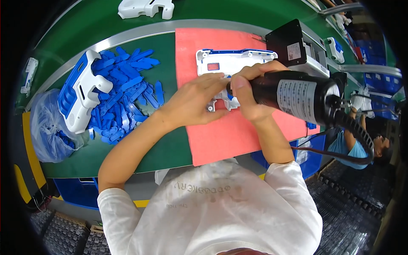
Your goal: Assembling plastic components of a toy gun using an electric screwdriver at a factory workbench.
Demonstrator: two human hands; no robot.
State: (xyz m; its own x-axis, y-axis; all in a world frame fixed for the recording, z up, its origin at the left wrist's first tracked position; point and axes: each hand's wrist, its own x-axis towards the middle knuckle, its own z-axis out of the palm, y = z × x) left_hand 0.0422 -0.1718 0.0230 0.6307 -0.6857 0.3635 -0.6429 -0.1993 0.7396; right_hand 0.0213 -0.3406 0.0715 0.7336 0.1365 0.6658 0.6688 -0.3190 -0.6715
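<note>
My right hand [255, 95] is wrapped round a black electric screwdriver [297, 100] with a white label, held nearly level. Its front end points left, toward a white plastic housing [240, 61] with blue edging, lying inner side up on a pink mat [221, 138]. My left hand [193, 102] grips the housing's lower part, with the thumb below and the fingers above. Both hands cover much of that part, and the screwdriver's tip is hidden behind them.
Left of the mat lies a heap of blue plastic strips [127, 91]. A white-and-blue housing [78, 93] leans there, beside a clear plastic bag [49, 127]. A black box [287, 44] stands back right; the screwdriver's cable [361, 136] loops right. Another person [350, 144] is far right.
</note>
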